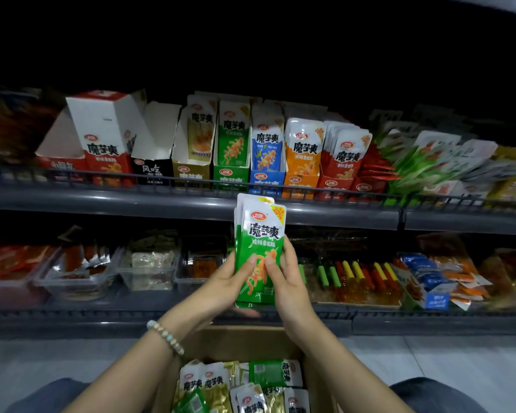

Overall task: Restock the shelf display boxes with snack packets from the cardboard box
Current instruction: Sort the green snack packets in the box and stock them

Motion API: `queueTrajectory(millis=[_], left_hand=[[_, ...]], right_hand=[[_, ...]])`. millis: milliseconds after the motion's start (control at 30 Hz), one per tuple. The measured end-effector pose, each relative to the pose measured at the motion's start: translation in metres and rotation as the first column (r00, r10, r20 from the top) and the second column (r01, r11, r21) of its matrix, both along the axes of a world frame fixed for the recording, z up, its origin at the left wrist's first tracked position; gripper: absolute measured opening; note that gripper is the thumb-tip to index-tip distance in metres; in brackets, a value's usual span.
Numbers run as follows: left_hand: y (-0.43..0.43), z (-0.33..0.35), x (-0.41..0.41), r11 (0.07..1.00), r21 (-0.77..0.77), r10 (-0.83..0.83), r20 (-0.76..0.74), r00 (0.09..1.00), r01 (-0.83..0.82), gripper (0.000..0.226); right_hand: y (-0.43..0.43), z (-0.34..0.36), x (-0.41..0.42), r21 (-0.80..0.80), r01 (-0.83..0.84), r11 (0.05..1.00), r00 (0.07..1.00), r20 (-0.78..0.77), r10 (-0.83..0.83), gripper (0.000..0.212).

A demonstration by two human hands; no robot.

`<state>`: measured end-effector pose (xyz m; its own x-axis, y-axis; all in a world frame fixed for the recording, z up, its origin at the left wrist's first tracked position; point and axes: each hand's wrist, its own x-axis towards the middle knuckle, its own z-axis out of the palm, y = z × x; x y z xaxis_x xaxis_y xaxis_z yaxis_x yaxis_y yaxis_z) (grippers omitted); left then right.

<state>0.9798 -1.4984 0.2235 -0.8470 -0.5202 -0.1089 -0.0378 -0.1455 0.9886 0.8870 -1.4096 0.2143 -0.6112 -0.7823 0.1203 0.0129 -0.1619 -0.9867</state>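
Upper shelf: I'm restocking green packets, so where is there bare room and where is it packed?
The black display box, between the red-and-white box and the yellow box, shows a bare white inside. Right of the blue box, the orange box and the red box are crammed with packets.

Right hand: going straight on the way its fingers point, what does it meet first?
Probably the upper shelf's grey front edge, just above the right hand holding the green packets; depth is unclear, so it may pass in front.
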Motion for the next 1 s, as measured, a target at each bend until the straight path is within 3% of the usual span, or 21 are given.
queueTrajectory(millis=[200,300,367,500,600,667,767,900,1000], left_hand=[[-0.012,0.022,0.002,0.982,-0.165,0.062,-0.165,0.984,-0.090,0.033],[-0.016,0.034,0.005,0.961,-0.239,0.080,-0.255,0.964,-0.143,0.038],[-0.018,0.042,0.008,0.946,-0.276,0.087,-0.289,0.953,-0.170,0.036],[-0.029,0.057,0.011,0.920,-0.340,0.087,-0.307,0.948,-0.195,0.038],[-0.039,0.072,0.010,0.923,-0.339,0.068,-0.321,0.945,-0.182,0.038],[-0.041,0.084,0.012,0.943,-0.299,0.058,-0.283,0.957,-0.145,0.040],[-0.050,0.093,0.012,0.934,-0.311,0.109,-0.226,0.968,-0.177,0.040],[-0.069,0.101,0.003,0.876,-0.404,0.163,-0.269,0.949,-0.264,0.037],[-0.082,0.110,-0.004,0.828,-0.476,0.173,-0.283,0.943,-0.295,0.038]], right_hand=[[-0.015,0.044,0.002,-0.077,-0.017,0.997,0.987,-0.161,0.005,0.030],[-0.023,0.061,0.002,-0.028,-0.077,0.997,0.976,-0.206,0.070,0.031],[-0.026,0.077,-0.001,-0.016,-0.092,0.996,0.963,-0.256,0.085,0.042],[-0.031,0.123,-0.021,-0.043,-0.136,0.990,0.877,-0.470,0.100,0.087],[-0.039,0.153,-0.036,0.083,-0.175,0.981,0.747,-0.638,0.187,0.074],[-0.045,0.167,-0.041,0.157,-0.188,0.970,0.716,-0.653,0.245,0.060],[-0.053,0.182,-0.043,0.231,-0.218,0.948,0.708,-0.631,0.317,0.057],[-0.072,0.200,-0.054,0.318,-0.214,0.924,0.646,-0.663,0.378,0.072],[-0.091,0.209,-0.064,0.364,-0.212,0.907,0.670,-0.622,0.406,0.083]])
